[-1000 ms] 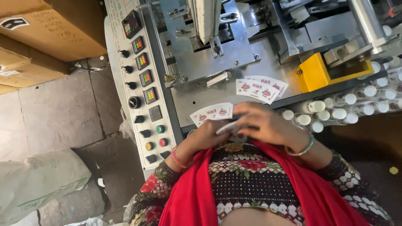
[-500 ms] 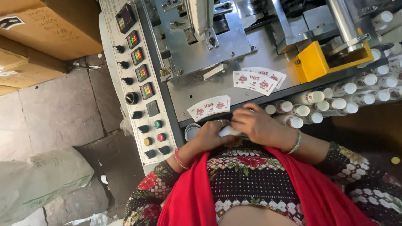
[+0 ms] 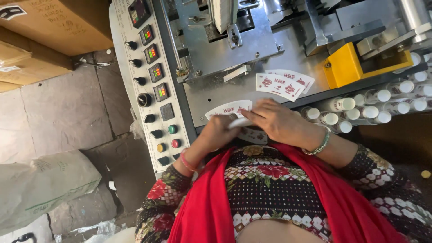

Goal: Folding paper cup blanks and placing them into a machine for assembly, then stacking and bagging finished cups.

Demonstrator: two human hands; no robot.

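Left hand: your left hand [image 3: 219, 130] pinches a white printed fan-shaped paper blank [image 3: 229, 108] (near edge of the grey metal machine bed [image 3: 234, 85]).
Right hand: your right hand [image 3: 280, 123] grips a small white piece [image 3: 240, 122].

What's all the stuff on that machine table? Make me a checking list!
Surface: grey metal machine table, bare in the middle.
Job's things: printed fan-shaped paper blanks; another stack at the hands.
Clutter: rows of white-capped paper cup stacks; yellow block.
Grippers: left hand and right hand both hold the near stack.
Cables: nothing seen.
Surroundings: control panel, cardboard boxes, sack, stone floor.
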